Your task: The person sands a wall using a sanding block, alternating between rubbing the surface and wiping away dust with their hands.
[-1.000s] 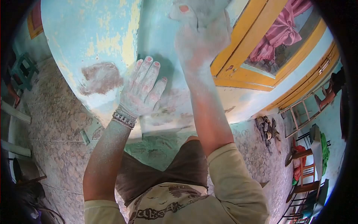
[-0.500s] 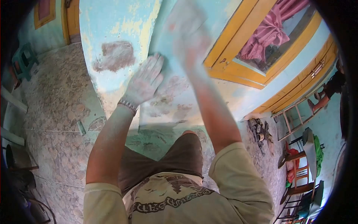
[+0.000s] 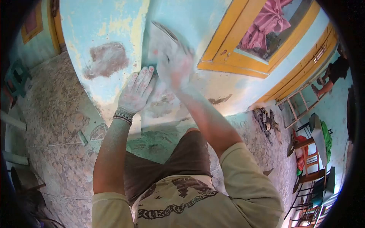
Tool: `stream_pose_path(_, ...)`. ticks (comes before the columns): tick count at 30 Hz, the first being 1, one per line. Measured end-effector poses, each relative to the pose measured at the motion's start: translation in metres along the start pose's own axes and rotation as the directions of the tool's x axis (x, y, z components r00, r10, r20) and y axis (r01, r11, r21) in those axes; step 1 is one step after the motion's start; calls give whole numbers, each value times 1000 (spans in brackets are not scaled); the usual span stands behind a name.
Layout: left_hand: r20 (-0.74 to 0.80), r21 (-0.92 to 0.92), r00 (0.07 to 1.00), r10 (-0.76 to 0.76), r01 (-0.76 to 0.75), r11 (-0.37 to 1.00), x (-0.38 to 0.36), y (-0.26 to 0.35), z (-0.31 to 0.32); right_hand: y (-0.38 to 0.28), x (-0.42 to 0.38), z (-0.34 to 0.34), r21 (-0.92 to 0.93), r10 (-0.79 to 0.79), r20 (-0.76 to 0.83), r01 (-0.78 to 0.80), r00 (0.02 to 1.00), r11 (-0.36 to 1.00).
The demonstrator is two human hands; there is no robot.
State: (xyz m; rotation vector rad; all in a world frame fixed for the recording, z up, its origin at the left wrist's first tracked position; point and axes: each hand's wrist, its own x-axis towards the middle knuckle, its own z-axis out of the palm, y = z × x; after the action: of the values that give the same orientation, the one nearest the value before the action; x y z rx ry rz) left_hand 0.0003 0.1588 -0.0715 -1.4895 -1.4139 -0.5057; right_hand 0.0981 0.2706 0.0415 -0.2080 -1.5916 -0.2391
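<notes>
White dust coats both of my hands and forearms. My left hand (image 3: 135, 91), with a bracelet (image 3: 123, 116) at the wrist, rests flat on the edge of the light-blue wall corner (image 3: 141, 41), fingers stretched out. Blurred by motion, my right hand (image 3: 175, 68) presses a thin sheet of sandpaper (image 3: 165, 31) against the recessed wall face just right of that corner. Only the sheet's curved dark edge shows clearly; the rest lies under the hand. Around them the paint is worn, with a bare brownish patch (image 3: 106, 60) to the left.
A yellow window frame (image 3: 216, 68) with a pink curtain (image 3: 266, 24) is close on the right. Shoes (image 3: 266, 121), a ladder (image 3: 298, 108) and stacked chairs (image 3: 311, 161) stand farther right, near another person's leg (image 3: 325, 88). A green stool (image 3: 18, 78) is at left.
My right hand has swept down and left along the wall with the sandpaper. My left hand stays at the corner edge. The whole view has shifted slightly.
</notes>
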Motion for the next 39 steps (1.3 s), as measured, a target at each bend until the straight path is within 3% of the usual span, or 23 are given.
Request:
stream_pose_path(1,-3,6,1000,9,-9,1000,-1,1,1,-2,10,2,-52,2,-21,-3,1000,999)
stream_pose_path(3,-2,29,1000,15,-15,999,0,-2,2,4,25,5,55,164,144,-173,976,983)
stream_pose_path(7,60,10,997,46,-46,999,1,-3,-3,-1,11,12,235,166,-8,-160,986,959)
stream_pose_path(9,102,-31,990,98,-96,995,-2,-4,-6,-5,-16,4,114,72,23,-74,997,991)
stream_pose_path(10,126,-49,984,129,-124,991,-5,-6,-7,-11,-42,-5,-50,8,104,-3,995,999)
stream_pose_path(13,138,73,966,216,-228,971,-15,-9,-5,-16,-9,-13,-146,47,143,-26,989,989)
stream_pose_path(14,139,72,967,214,-225,972,-16,-8,-4,-22,22,-9,263,25,31,-32,999,964)
stream_pose_path(16,140,71,969,202,-213,974,-15,-8,-3,-12,75,5,433,124,31,-125,992,893)
stream_pose_path(17,145,71,969,201,-213,974,-16,-7,-4,6,92,6,204,221,123,-243,967,948)
stream_pose_path(19,145,77,967,208,-221,972,-14,-8,-7,14,82,9,65,374,148,-387,915,920)
stream_pose_path(20,129,86,970,207,-218,972,-13,-9,-5,10,47,18,183,407,114,-422,906,888)
stream_pose_path(24,78,134,980,182,-191,972,-15,-2,-5,-8,-41,-5,-8,169,116,-170,979,985)
stream_pose_path(27,113,108,975,192,-204,973,-10,-8,-4,-12,-12,-13,6,163,58,-164,985,986)
stream_pose_path(29,129,40,970,206,-212,976,-14,-4,-5,-5,52,4,155,231,79,-241,970,958)
stream_pose_path(31,102,2,976,195,-196,981,-13,-6,-6,26,51,29,435,260,107,-280,960,856)
stream_pose_path(32,102,-11,978,183,-183,983,-12,-6,-6,32,31,42,518,175,-17,-141,984,844)
stream_pose_path(34,82,-3,980,182,-182,983,-14,-2,-5,7,14,45,231,118,-190,-72,975,970)
stream_pose_path(36,73,23,978,195,-197,980,-14,-6,-4,-28,-15,12,-140,17,-108,-32,994,990)
stream_pose_path(38,86,34,973,215,-218,975,-19,-8,-4,-10,-40,7,-90,-93,-11,91,996,992)
stream_pose_path(39,85,41,974,210,-214,976,-19,-12,-4,-5,-31,18,-62,-88,-47,85,995,994)
